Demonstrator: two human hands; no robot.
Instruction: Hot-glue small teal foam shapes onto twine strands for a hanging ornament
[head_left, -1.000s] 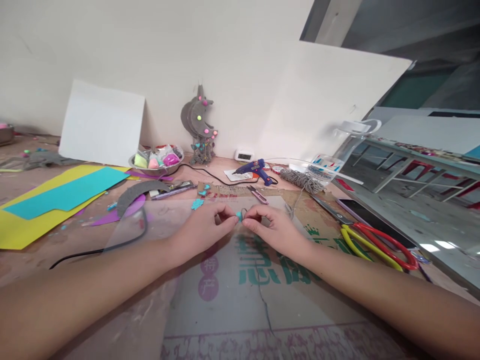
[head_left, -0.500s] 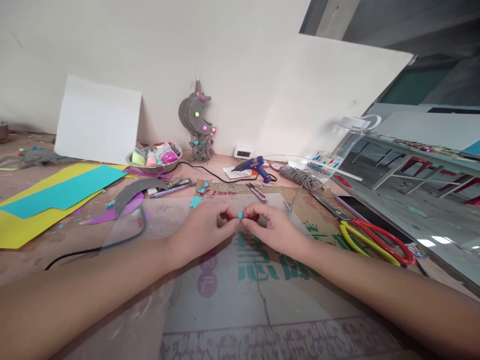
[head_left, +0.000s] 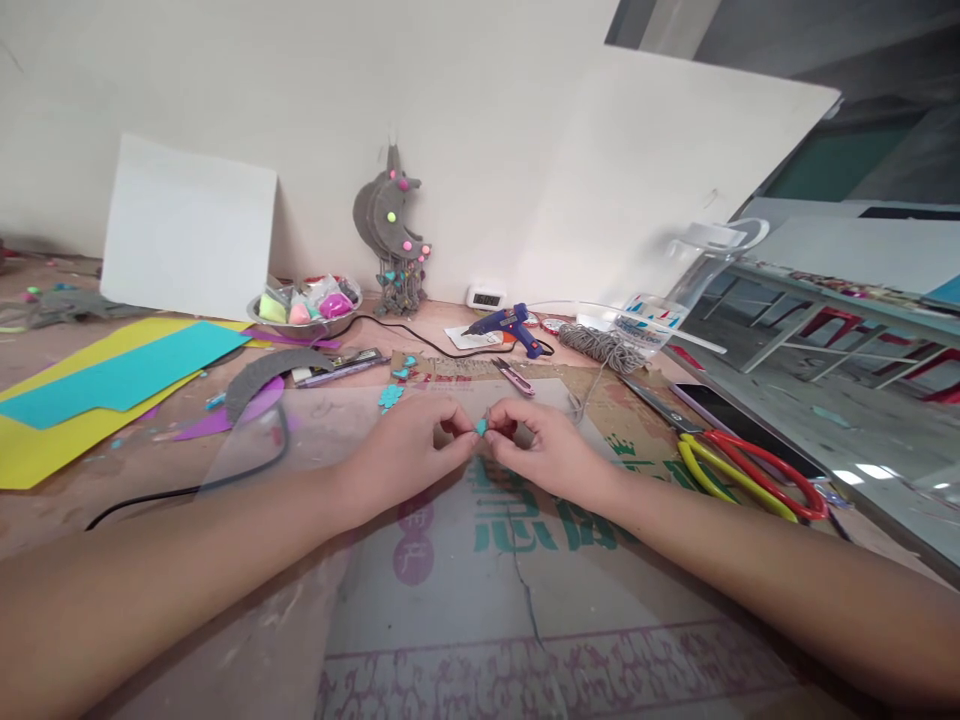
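My left hand (head_left: 409,445) and my right hand (head_left: 540,450) meet over the flattened cardboard (head_left: 495,590) at the middle of the table. Both pinch one small teal piece (head_left: 481,427) between thumb and fingertips. A thin grey string seems to run from the piece toward the grey string bundle (head_left: 600,347), but it is too fine to follow. Another small teal cut-out (head_left: 390,397) lies just beyond my left hand. The hot glue gun (head_left: 508,328) rests behind my hands with its black cord trailing left.
Red and yellow scissors (head_left: 750,475) lie to the right beside a phone (head_left: 739,420). Small snips (head_left: 514,377), a metal bowl of coloured clay (head_left: 304,310), yellow and teal sheets (head_left: 97,385), a grey felt moon ornament (head_left: 390,225) and white boards stand around.
My hands have stayed together on the teal piece with small finger shifts. The view has tilted slightly, so the table items sit a little higher in the picture.
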